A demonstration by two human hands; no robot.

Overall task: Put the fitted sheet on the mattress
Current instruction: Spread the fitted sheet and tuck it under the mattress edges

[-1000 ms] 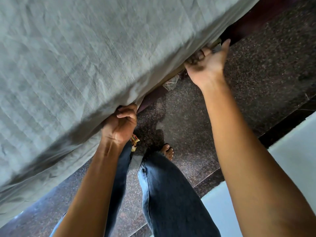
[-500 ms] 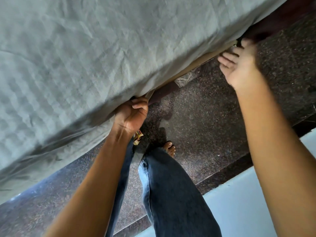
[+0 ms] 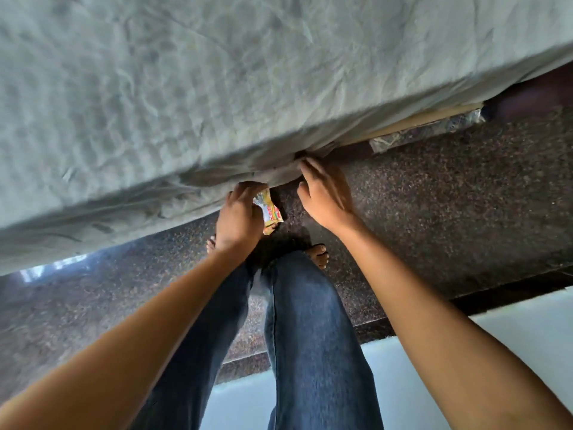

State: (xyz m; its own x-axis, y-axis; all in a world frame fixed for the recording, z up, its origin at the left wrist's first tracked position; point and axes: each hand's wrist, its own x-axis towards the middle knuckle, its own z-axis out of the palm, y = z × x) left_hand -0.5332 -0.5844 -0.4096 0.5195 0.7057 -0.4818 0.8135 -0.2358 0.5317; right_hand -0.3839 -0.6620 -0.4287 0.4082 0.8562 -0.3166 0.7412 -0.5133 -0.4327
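— Our left fingers (image 3: 245, 189) are curled at the hem of the fitted sheet (image 3: 217, 88), tips hidden under the cloth, so our left hand (image 3: 238, 217) grips that edge.

— And our right fingers (image 3: 310, 169)?

— Straight and close together, tips pressing into the bunched fabric, thumb held apart. Our right hand (image 3: 327, 197) holds nothing.

— Where does the sheet lie from our fingers?

— Above and beyond both sets. It is grey-green and wrinkled, spread over the top and hanging down the near side of the mattress, which it covers from our view. The hem gathers into folds between the two sets of fingertips.

— What do we see near them?

— A yellow wrapper (image 3: 270, 214) just beside our left fingers, between the hands; we cannot tell whether it touches the hand. A wooden strip (image 3: 418, 121) runs under the sheet's edge, well off to the right of our right fingers. Below the fingers are the dark speckled floor (image 3: 434, 197), our jeans (image 3: 310, 336) and a bare foot (image 3: 321, 256).
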